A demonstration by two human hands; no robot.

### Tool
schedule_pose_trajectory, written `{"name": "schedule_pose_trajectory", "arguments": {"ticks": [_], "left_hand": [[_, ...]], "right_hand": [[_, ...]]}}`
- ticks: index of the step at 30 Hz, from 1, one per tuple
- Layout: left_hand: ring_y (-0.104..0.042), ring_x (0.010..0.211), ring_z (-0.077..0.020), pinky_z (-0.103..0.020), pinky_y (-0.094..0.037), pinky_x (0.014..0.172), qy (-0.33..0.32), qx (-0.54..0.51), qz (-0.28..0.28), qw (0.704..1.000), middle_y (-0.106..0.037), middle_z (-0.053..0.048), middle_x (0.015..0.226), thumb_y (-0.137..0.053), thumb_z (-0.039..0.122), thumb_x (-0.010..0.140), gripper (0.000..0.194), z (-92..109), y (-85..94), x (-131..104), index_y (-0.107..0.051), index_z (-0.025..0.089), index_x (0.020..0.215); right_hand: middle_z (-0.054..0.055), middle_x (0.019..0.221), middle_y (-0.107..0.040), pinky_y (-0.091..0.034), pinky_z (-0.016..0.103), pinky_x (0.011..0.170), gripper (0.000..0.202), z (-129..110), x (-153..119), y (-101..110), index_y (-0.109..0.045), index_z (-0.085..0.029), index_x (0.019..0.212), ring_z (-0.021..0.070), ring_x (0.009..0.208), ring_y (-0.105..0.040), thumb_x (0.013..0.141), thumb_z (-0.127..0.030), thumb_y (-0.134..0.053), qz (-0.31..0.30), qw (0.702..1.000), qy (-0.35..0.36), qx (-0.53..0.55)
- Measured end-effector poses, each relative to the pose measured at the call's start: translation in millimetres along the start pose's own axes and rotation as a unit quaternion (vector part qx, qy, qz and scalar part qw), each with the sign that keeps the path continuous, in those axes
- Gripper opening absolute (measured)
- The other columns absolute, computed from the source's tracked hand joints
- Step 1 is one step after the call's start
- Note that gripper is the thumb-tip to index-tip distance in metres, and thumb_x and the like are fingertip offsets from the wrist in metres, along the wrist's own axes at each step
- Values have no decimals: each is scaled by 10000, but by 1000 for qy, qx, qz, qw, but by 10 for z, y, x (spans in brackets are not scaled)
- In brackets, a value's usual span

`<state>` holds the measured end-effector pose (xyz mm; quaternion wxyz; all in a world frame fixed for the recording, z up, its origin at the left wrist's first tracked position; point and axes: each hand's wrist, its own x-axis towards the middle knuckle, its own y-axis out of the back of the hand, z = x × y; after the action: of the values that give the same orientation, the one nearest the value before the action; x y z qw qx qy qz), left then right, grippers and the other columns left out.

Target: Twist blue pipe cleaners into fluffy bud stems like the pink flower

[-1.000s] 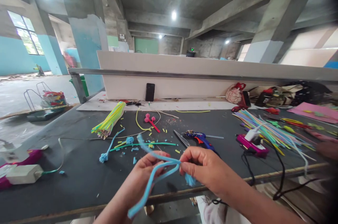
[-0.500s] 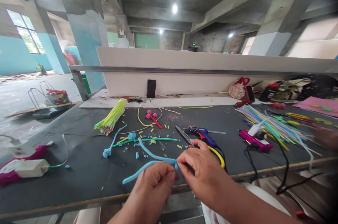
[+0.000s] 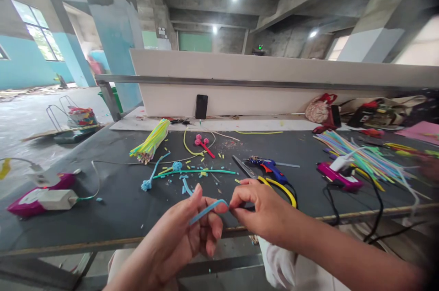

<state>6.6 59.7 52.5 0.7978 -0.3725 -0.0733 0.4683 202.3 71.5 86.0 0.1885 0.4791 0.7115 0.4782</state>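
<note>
A light-blue pipe cleaner [image 3: 208, 211] is bent at the fingertips of my right hand [image 3: 262, 206], whose thumb and index finger pinch the bend. My left hand [image 3: 192, 231] is turned palm up just beside it, thumb raised and fingers loosely apart. One leg of the pipe cleaner crosses in front of the left fingers; another blue length shows behind the thumb. Scissors [image 3: 243, 166] lie beyond my right hand, which partly hides their handle end. A blue curled pipe-cleaner piece with a stem [image 3: 147, 184] and a teal pipe cleaner [image 3: 209, 171] lie further off.
A blue glue gun [image 3: 274, 173] lies behind my right hand. Pipe-cleaner bundles stand left [image 3: 152, 140] and right [image 3: 356, 154]. Purple power strips [image 3: 24, 208] with cords sit at both sides. A phone [image 3: 201, 106] leans on the back board. At far right is another person's blurred hand.
My left hand has released its pinch and turned palm up, its fingers loosening. The pipe cleaner's near leg has swung across the left fingers. My right hand keeps its pinch.
</note>
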Motion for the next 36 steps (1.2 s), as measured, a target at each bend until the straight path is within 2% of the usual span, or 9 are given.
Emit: {"name": "schedule_pose_trajectory", "arguments": {"ticks": [4, 6, 9, 12, 18, 24, 29, 32, 36], "left_hand": [[-523, 554, -85, -178, -352, 492, -97, 134, 106, 981, -628, -35, 767, -590, 350, 797, 233, 285, 98, -86, -653, 158, 914], [-543, 653, -96, -183, -383, 567, -170, 310, 128, 927, -641, -28, 857, -661, 244, 739, 169, 390, 103, -90, -674, 187, 897], [-575, 835, -163, -238, -413, 762, -214, 557, 17, 802, -663, -43, 914, -691, 203, 704, 120, 442, 5, -60, -707, 184, 822], [-586, 778, -159, -255, -414, 774, -190, 638, -76, 743, -677, -25, 827, -606, 206, 777, 120, 421, -129, -24, -699, 185, 849], [-555, 698, -135, -213, -416, 631, -126, 590, -94, 792, -643, -31, 800, -527, 290, 827, 218, 356, -134, 55, -663, 136, 898], [-447, 622, -98, -184, -346, 557, -121, 579, -66, 803, -531, 22, 674, -547, 288, 799, 175, 243, -69, 101, -611, 133, 749], [-364, 596, -88, -185, -302, 523, -88, 540, -19, 837, -445, 48, 614, -535, 286, 789, 184, 118, -34, 112, -569, 137, 689], [-342, 570, -84, -191, -282, 497, -47, 498, 14, 866, -430, 50, 594, -530, 314, 784, 204, 57, -27, 117, -567, 135, 692], [-299, 490, -68, -195, -221, 435, 2, 430, 64, 900, -392, 65, 519, -564, 333, 748, 214, 19, -40, 95, -541, 142, 655]], "right_hand": [[-29, 585, -627, -391, 213, 498, 60, -60, 12, 58, -604, -185, 628, 114, 542, -535, 661, -159, -562, -76, 968, -172, 169], [-40, 549, -612, -365, 195, 468, 46, -76, 10, 71, -599, -180, 623, 98, 510, -514, 637, -150, -567, -96, 952, -201, 211], [-49, 531, -604, -359, 184, 471, 74, -66, 17, 62, -594, -178, 622, 87, 501, -510, 608, -121, -549, -114, 940, -209, 245], [-52, 534, -596, -350, 185, 472, 95, -36, 22, 35, -595, -176, 627, 83, 496, -493, 594, -114, -531, -118, 939, -212, 246], [-34, 561, -604, -363, 195, 491, 89, -49, 12, 25, -627, -165, 636, 101, 538, -497, 606, -141, -546, -122, 953, -191, 199], [-9, 621, -649, -390, 208, 537, 113, -90, 10, 0, -667, -177, 643, 137, 622, -563, 633, -153, -558, -121, 974, -146, 127], [-3, 629, -648, -414, 231, 610, 122, -86, 11, -23, -668, -194, 639, 171, 733, -581, 654, -129, -566, -121, 987, -88, 61], [-25, 602, -637, -413, 317, 789, 128, -76, 2, -38, -633, -204, 622, 165, 746, -560, 692, -120, -567, -106, 994, -35, -3], [-56, 642, -612, -226, 445, 1010, 132, -72, -32, -54, -571, -192, 692, 101, 597, -506, 767, -102, -510, -72, 990, 94, -75]]}}
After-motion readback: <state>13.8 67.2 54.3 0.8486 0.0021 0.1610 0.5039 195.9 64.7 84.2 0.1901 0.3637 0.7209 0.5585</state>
